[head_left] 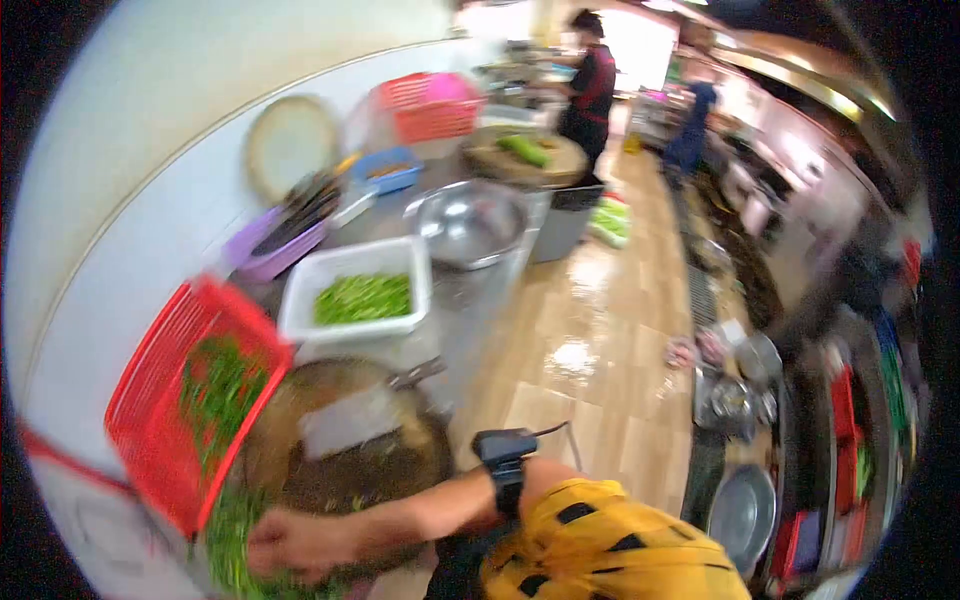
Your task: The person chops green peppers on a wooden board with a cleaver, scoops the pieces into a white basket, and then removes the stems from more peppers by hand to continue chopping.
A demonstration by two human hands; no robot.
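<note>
My right hand (300, 545), below a yellow sleeve with dark patches and a black wrist device, reaches left across the front of the round chopping board (420, 460). Its curled, blurred fingers grip long thin green stalks (228, 545) beside the board. A cleaver (350, 422) lies flat on the board, its handle pointing to the back right. A red basket (150, 400) tilts at the left, with more leafy greens (222, 385) spilling from it. My left hand is out of view.
Behind the board stands a white tub (422, 295) of chopped greens (362, 298), then a steel bowl (470, 225). A purple bin (270, 262) and blue container (388, 170) line the wall. Two people (590, 90) (697, 120) stand farther off. Pans and shelves run along the right.
</note>
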